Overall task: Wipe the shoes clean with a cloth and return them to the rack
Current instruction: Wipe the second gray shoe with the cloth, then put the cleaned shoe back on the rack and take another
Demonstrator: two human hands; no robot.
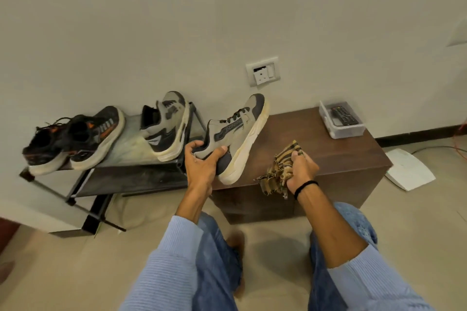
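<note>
Left hand (pixel 202 164): fingers (pixel 195 145) closed around the heel and collar of a grey shoe (pixel 235 134), thumb pressed on the near side. Shoe held off the surfaces, toe pointing up and away, pale sole facing right.

Right hand (pixel 302 168): fingers (pixel 295 155) clenched on a bunched striped cloth (pixel 275 171), resting on the near edge of the brown worktop (pixel 328 154). Cloth just right of the held shoe, not touching it.

Left of the left hand: rack (pixel 121 177), with the matching grey shoe (pixel 166 129) propped on its top shelf just beyond the fingers, and a dark pair (pixel 73 139) farther left. Beyond the right hand, at the far end of the worktop: clear box (pixel 341 121) holding a remote.

Step in hand, by judgement: shoe lifted and presented for wiping, or just wiped and bound for the rack; cannot tell which. Sole edge appears yellowed and marked, so wiping judged more likely.

Next move calls for: cloth brought left onto the sole and upper, shoe kept steady at the heel and turned to expose each side. Afterwards, placement beside its partner on the top shelf, where a gap shows between partner and rack end.
</note>
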